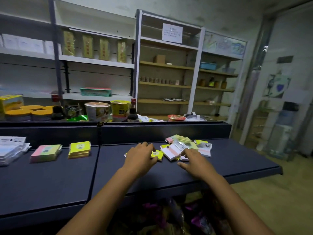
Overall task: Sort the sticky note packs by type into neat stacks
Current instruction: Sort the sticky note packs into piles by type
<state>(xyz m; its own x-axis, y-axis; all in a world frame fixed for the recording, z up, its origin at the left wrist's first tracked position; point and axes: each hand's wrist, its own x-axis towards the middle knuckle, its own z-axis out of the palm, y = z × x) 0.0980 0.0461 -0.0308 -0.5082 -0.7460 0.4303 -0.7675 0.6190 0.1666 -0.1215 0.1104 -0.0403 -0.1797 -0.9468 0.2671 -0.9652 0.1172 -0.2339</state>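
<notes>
Gripping yellow pack (157, 154) in left hand (141, 156) fingers.

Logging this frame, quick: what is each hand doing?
Left hand: grips a yellow pack.
Right hand: open, fingers resting on the loose pile.

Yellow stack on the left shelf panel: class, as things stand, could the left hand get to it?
Probably yes. The yellow stack sits in the open, apart from the pink stack, with bare shelf between it and the left hand. But that hand already grips a yellow pack.
</notes>
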